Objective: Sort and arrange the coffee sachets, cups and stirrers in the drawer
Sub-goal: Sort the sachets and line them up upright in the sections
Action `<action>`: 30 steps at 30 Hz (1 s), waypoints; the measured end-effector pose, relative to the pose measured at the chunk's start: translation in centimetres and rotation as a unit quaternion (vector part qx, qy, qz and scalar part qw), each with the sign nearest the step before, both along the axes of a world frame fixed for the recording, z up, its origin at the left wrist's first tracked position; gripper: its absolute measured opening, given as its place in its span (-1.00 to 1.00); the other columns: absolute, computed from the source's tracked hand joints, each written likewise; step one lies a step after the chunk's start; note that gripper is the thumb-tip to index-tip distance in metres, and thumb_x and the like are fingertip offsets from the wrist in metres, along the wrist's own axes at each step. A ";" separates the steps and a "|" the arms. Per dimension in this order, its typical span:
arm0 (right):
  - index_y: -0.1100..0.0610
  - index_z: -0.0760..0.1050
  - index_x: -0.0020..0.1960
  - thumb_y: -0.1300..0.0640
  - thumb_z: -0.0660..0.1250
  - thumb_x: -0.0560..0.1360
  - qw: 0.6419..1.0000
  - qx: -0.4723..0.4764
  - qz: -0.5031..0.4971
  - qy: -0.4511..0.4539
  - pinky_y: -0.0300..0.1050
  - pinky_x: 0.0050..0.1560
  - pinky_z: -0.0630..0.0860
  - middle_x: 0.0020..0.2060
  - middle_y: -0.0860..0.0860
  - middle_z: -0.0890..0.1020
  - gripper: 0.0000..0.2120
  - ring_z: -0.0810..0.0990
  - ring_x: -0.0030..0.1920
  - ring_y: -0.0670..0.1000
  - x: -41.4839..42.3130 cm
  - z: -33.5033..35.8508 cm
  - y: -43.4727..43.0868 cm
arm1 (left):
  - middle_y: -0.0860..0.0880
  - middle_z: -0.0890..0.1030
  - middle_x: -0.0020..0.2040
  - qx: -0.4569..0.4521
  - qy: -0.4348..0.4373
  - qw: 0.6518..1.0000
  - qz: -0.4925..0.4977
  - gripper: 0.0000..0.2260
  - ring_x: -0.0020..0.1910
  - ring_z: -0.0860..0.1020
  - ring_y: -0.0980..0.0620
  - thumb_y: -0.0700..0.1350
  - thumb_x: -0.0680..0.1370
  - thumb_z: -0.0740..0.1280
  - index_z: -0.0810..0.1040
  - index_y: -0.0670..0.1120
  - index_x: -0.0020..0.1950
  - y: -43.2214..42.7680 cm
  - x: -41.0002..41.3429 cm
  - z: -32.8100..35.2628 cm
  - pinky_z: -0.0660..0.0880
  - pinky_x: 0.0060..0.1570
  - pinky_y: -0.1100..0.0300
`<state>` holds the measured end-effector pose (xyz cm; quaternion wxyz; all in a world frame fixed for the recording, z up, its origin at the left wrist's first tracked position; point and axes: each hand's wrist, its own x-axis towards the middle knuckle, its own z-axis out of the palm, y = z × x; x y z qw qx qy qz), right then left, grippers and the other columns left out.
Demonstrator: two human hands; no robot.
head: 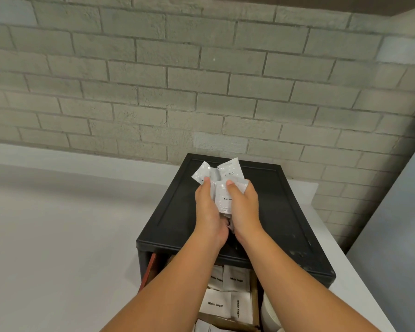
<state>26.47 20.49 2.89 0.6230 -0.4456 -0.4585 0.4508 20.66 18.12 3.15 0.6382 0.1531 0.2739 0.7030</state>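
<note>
Sachets (229, 172) pinched in left fingers (206, 183) and right fingers (230, 186).

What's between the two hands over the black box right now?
A bunch of white sachets, gripped by the left hand and right hand; the head view shows it.

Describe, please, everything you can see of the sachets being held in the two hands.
The sachets are small, white, glossy packets, several bunched together, fanned out unevenly and slightly crumpled. The front one shows dark print beginning "Crea"; the rest of the word is covered. The left hand and right hand clasp them from both sides, thumbs on the front, above the top of the black cabinet. Whether they touch it cannot be told.
</note>
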 end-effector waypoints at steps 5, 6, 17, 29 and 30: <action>-0.05 0.42 0.09 0.02 0.30 0.57 0.994 0.003 0.008 -0.111 0.01 0.05 0.61 0.17 0.05 0.50 -0.88 0.57 0.14 0.03 -0.3 0.2 0.3 | 0.04 0.73 -0.10 0.008 0.047 0.999 0.015 -0.68 -0.10 0.71 0.07 -0.10 0.58 0.38 0.46 0.04 0.32 0.1 -0.2 -0.5 0.62 -0.25 0.16; -0.09 0.40 0.03 0.03 0.24 0.60 0.993 0.011 0.011 -0.120 0.07 0.16 0.55 0.16 0.03 0.47 -0.97 0.51 0.19 0.05 -0.3 0.4 0.2 | 0.03 0.73 -0.10 0.008 0.046 0.999 0.016 -0.68 -0.12 0.71 0.08 -0.12 0.58 0.38 0.45 0.03 0.32 0.0 -0.2 -0.5 0.62 -0.27 0.17; 0.00 0.42 0.32 -0.02 0.13 0.64 0.990 -0.016 0.042 0.135 0.04 0.11 0.60 0.17 0.11 0.61 -0.71 0.63 0.12 0.10 -0.7 1.2 -1.0 | -0.04 0.66 0.04 -0.012 0.057 0.995 0.086 -0.70 -0.16 0.71 0.06 -0.19 0.63 0.31 0.41 0.01 0.33 0.5 0.3 0.7 0.62 -0.30 0.16; -0.07 0.46 0.19 0.05 0.17 0.62 0.987 -0.133 0.013 -0.090 -0.03 0.31 0.40 0.16 -0.03 0.54 -0.82 0.49 0.19 -0.03 3.1 0.9 -1.0 | -0.04 0.60 0.18 -0.027 0.081 0.991 0.101 -0.63 0.11 0.63 -0.08 -0.19 0.62 0.32 0.37 0.02 0.40 1.0 -1.5 0.3 0.56 0.15 -0.20; -0.03 0.48 0.25 0.08 0.19 0.61 0.978 -0.143 0.039 -0.147 -0.02 0.33 0.40 0.21 -0.02 0.53 -0.76 0.48 0.22 -0.02 3.8 1.1 -1.0 | -0.01 0.60 0.16 -0.029 0.090 0.990 0.106 -0.64 0.10 0.62 -0.06 -0.18 0.62 0.32 0.38 0.05 0.38 1.0 -2.0 0.3 0.57 0.15 -0.19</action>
